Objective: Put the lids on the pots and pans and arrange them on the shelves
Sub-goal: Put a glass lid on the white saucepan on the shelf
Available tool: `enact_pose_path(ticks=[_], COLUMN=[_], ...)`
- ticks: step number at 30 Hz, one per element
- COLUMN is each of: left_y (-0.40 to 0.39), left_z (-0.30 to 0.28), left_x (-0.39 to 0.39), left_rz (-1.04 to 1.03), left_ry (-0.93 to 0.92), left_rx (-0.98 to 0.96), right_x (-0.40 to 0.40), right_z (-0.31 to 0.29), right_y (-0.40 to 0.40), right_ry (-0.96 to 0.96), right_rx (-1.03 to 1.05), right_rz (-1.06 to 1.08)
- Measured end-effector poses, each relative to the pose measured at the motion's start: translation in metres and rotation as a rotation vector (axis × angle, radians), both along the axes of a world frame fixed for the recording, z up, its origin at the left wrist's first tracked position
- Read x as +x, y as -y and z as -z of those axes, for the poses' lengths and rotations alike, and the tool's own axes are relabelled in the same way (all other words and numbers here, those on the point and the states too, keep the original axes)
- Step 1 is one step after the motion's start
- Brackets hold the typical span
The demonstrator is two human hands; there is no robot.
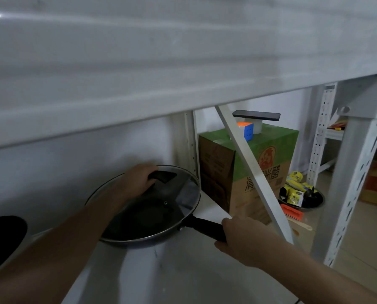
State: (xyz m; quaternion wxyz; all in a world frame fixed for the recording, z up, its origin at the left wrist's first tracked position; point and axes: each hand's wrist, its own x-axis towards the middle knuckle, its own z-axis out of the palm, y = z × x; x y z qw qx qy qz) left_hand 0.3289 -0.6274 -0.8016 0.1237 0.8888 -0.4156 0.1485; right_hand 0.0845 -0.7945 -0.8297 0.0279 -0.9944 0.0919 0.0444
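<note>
Left hand (137, 181) gripping glass lid (161, 202) handle, right hand (238, 235) closed around frying pan (139, 240) handle, lidded pan on lower shelf (172, 270), cardboard box (238, 172) far right.

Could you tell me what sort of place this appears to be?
Probably a storeroom or utility room rather than a fitted kitchen: bare white slotted-metal shelving, a printed cardboard carton on the floor, and a lidded frying pan that both hands hold on a shelf.

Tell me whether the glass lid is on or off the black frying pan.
On. The round glass lid sits on the black frying pan's rim; the left hand grips its black handle.
</note>
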Motion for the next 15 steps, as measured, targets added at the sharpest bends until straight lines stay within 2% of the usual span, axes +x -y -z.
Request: enact_pose_path(ticks=[3,7,15], left_y=[0.002,0.004,0.007], left_z=[0.002,0.006,0.006], left_x=[-0.009,-0.019,-0.022], left_rz=[0.06,0.034,0.011], left_ry=[-0.097,-0.163,-0.213], left_rx=[-0.106,-0.232,-0.237], right_x=[0.0,0.0,0.0], right_z=[0.001,0.0,-0.002], right_y=[0.0,0.0,-0.001], right_ry=[-0.005,-0.009,-0.01], right_rx=[-0.018,-0.018,-0.017], right_rz=[0.002,-0.009,-0.005])
